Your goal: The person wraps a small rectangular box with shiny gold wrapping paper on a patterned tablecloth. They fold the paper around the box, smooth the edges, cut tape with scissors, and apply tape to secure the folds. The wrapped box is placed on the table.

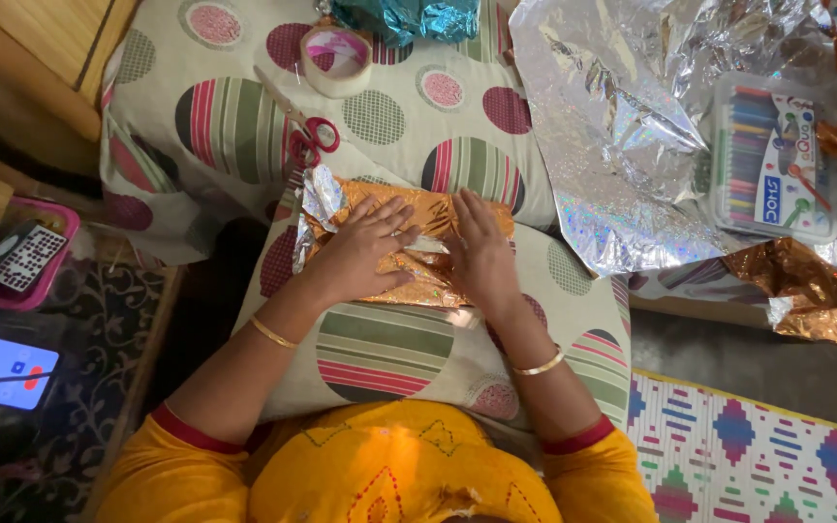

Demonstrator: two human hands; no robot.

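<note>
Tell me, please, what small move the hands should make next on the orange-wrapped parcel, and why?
Probably reach for the tape roll. Both the left hand and right hand press flat on the orange foil parcel, whose folded flaps seem to meet between them with no tape visible, and silver foil sticks out loose at its left end. Keeping one hand down should stop the flaps opening.

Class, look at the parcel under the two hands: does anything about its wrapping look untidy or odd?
Yes. At the orange-wrapped parcel's left end, a crumpled silver flap sticks out unfolded, while the left hand and right hand press flat on top.
</note>
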